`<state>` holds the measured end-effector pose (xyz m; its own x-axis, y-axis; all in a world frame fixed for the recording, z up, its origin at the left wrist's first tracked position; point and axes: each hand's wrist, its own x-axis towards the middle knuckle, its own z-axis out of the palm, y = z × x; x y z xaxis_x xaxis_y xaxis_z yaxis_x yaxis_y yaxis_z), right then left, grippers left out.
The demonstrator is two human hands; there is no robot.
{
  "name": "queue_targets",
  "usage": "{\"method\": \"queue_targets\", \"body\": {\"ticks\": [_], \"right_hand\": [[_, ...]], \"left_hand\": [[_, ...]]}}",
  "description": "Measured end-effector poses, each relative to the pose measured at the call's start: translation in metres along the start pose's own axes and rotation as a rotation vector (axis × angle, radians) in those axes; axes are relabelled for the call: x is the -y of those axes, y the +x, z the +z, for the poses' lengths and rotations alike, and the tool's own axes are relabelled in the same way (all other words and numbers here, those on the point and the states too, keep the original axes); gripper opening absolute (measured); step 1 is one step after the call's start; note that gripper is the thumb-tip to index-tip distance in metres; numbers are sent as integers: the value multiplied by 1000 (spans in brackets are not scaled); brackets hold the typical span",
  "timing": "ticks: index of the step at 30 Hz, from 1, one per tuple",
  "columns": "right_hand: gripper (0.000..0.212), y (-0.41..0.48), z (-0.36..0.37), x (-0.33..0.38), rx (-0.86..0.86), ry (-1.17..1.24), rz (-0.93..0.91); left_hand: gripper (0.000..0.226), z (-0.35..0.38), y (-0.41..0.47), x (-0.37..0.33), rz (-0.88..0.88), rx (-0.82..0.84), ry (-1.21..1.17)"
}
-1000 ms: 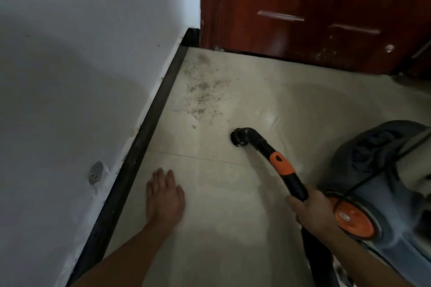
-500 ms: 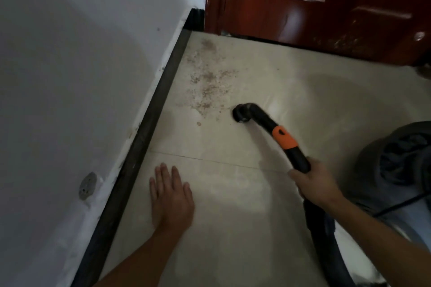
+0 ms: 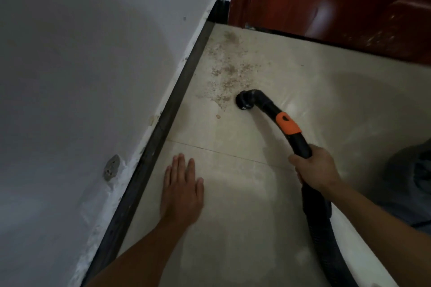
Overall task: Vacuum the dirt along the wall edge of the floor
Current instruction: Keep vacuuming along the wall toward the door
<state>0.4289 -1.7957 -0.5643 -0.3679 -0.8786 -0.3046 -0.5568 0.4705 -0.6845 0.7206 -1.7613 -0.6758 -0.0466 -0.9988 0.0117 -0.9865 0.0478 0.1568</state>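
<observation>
Right hand point(image 3: 314, 168) curls round vacuum hose point(image 3: 300, 143) | nozzle point(image 3: 244, 101), ahead of the grip, sits at edge of dirt point(image 3: 229, 72) | left hand point(image 3: 183, 190) flat on floor point(image 3: 233, 235), fingers straight, left of grip

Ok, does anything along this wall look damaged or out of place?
Brown dirt is scattered over the tile near the door corner, just beyond the vacuum nozzle. Low on the wall, a grey plate sits crooked, with rough, chipped paint above the baseboard.
</observation>
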Motion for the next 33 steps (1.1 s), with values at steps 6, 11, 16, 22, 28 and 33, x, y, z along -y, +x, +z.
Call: {"method": "queue_targets", "body": {"ticks": [6,11,16,22,28,33], "right_hand": [[12,-15,23,-2,50,-120,-71],[19,36,23,23,-44,-75,-33],[16,51,39,50,25,-51,-72],[17,48,53,56,68,-101,-119],[20,81,70,98,96,-39,-113],[16,73,78,100,173,-67,-149]], "left_hand": [[61,0,0,0,-2,6,-20],[62,-1,0,-1,2,8,-7],[61,0,0,0,-8,6,-28],[61,0,-1,-1,-18,9,-35],[60,3,1,0,-12,9,-63],[60,3,0,1,-12,10,-55]]}}
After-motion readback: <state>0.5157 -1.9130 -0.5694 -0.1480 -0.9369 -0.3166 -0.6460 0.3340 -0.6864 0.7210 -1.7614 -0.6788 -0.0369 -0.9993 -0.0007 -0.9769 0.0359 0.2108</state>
